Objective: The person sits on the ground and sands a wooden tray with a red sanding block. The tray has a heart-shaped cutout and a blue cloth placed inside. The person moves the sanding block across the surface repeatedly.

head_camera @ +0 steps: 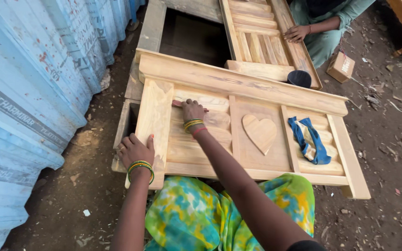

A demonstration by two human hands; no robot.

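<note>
A pale wooden panel (243, 83) with a carved heart (259, 132) in its middle lies flat in front of me. My left hand (135, 149) rests on the panel's left upright, fingers spread over its edge. My right hand (192, 110) presses a small reddish sheet, likely sandpaper (177, 103), flat against the left slatted section. Both wrists carry green and yellow bangles. A blue and cream cloth (310, 139) lies on the right slatted section.
Blue corrugated sheeting (38, 83) runs along the left. Another person's hand (297, 33) rests on a second slatted panel (261, 37) at the back. A dark round tin (299, 78), a small cardboard box (341, 66), and bare littered dirt (387, 130) on the right.
</note>
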